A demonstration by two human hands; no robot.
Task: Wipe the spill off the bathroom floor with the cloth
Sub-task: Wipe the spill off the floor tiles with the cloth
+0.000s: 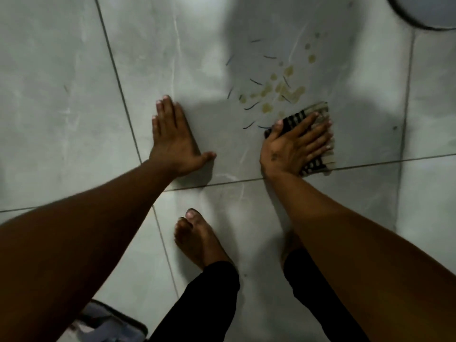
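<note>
Spill (278, 88) on bathroom floor (61, 95), right of centre: cluster of yellowish blotches on pale grey tile, ringed by short dark strands, trailing up and right toward upper edge of view.

Left to right:

- Floor: large pale grey tiles, faint whitish streaks and scuffs, dull sheen. Dark grout line (118, 80) running diagonally down from top left; second grout line crossing near mid-height, passing under both wrists.
- Lower left corner: part of a dark-rimmed item (116, 322), pale inside; identity not determinable.
- Left hand (172, 137): flat on tile, palm down, fingers together and extended, thumb splayed to the right. Nothing held. Well apart from spill.
- Bare foot (195, 240) below centre, toes pointing up-frame, dark trouser leg (204, 299) above ankle. Second leg partly hidden behind right forearm.
- Shadow of head and arms across centre tile, reaching the spill.
- Right hand (293, 146): pressed palm down on cloth (320, 114), fingers spread over it, thumb on its left edge. Flat press rather than a closed grip.
- Cloth: checked, dark and beige, folded, lying flat on tile. Upper edge just beside lowest blotches of spill, possibly touching; contact not resolvable. Lower edge at the horizontal grout line.
- Small dark spot (394, 128) on tile to the right of cloth.
- Upper right corner: curved dark-edged pale object (424, 11), mostly cut off by frame; identity not determinable.

Slight motion blur overall.
</note>
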